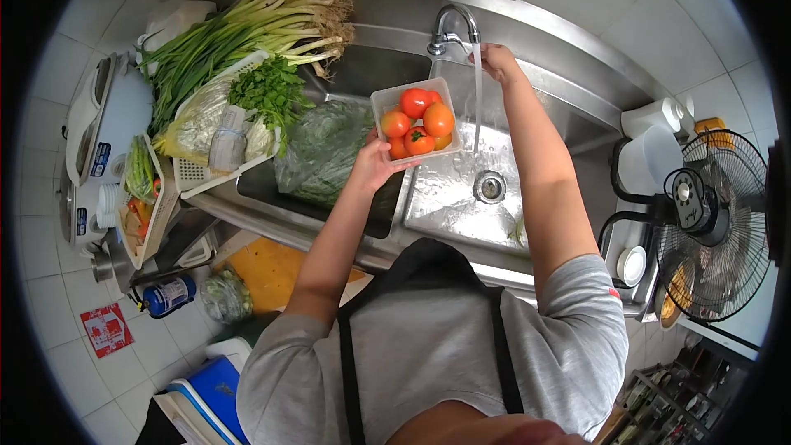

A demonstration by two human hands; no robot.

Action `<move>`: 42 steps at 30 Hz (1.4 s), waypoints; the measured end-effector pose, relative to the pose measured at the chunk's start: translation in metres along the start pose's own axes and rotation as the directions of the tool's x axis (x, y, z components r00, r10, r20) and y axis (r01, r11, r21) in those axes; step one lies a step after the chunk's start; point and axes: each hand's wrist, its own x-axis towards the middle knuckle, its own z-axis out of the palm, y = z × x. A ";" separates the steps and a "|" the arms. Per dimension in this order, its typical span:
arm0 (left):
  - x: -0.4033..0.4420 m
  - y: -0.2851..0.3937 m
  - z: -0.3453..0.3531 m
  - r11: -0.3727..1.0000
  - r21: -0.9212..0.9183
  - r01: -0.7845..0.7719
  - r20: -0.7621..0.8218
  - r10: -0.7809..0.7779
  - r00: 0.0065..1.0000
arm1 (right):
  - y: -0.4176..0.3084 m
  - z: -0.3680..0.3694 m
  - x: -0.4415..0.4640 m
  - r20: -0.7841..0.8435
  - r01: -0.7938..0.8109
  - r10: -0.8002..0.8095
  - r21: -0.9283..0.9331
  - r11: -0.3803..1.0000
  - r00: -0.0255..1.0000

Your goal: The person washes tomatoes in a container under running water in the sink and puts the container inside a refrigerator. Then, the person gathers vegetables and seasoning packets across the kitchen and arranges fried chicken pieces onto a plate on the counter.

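My left hand (380, 166) is closed on the near-left side of a clear plastic container (381, 100), holding it over the divider between two sink basins. Several red and orange tomatoes (439, 119) fill it. Up at the faucet (456, 11), my right hand (499, 64) has its fingers at the end of the lever (458, 40), just behind the spout; the fingertips are partly hidden. A stream of water (478, 107) runs from the spout into the right basin (445, 206), beside the container and apart from it, splashing near the drain (489, 188).
Bagged greens (323, 148) lie in the left basin. Spring onions (239, 37) and a white basket (194, 177) with parsley (272, 92) stand further left. To the right are a black fan (710, 214), a white tub (647, 161) and small white bowls (632, 264).
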 end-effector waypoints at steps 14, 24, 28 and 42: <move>-0.010 0.014 -0.006 0.996 -0.044 -0.076 0.001 0.076 0.997 | -0.033 0.008 0.060 0.076 -0.071 0.023 0.714 0.696 0.997; -0.006 -0.001 0.014 0.981 -0.103 0.162 0.194 -0.140 0.971 | 0.016 -0.032 -0.159 -0.117 -0.262 0.237 -0.294 0.919 0.964; 0.002 -0.020 0.055 0.977 0.201 0.072 0.046 -0.083 0.995 | 0.028 -0.003 -0.236 -0.539 0.372 -0.375 -0.119 0.920 0.754; -0.057 -0.107 0.194 -0.328 0.739 -0.588 0.671 0.290 0.682 | 0.041 0.058 -0.311 -0.903 0.789 -0.216 0.185 0.585 0.372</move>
